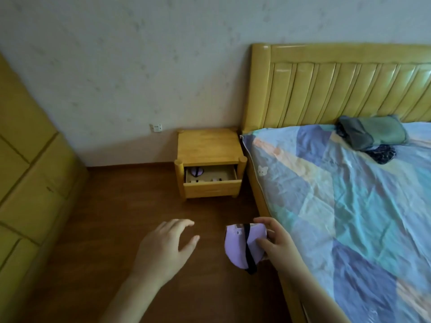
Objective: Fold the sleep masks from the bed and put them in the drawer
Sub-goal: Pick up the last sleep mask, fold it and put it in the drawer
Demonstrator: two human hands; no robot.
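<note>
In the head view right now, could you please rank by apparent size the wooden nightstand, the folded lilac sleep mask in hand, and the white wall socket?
1. Wooden nightstand
2. Folded lilac sleep mask, though it is nearer the camera, so it looks enlarged
3. White wall socket

Two sleep masks in view: one folded lilac sleep mask [242, 247] with a black strap, well in front of the nightstand [208, 145] over the floor; a second lilac mask [197, 171] in the nightstand's open drawer [212, 183], left end. Two hands: right hand [278, 241] pinching the folded mask, left hand [166, 243] spread with nothing in it, both in front of the nightstand. One nightstand, one drawer pulled out. One bed [349, 194] right of the nightstand, one pillow [373, 131] on it, one dark bundle of cloth [382, 153] beside the pillow. One wall socket [156, 128] left of the nightstand. One wardrobe [30, 171] far left.
</note>
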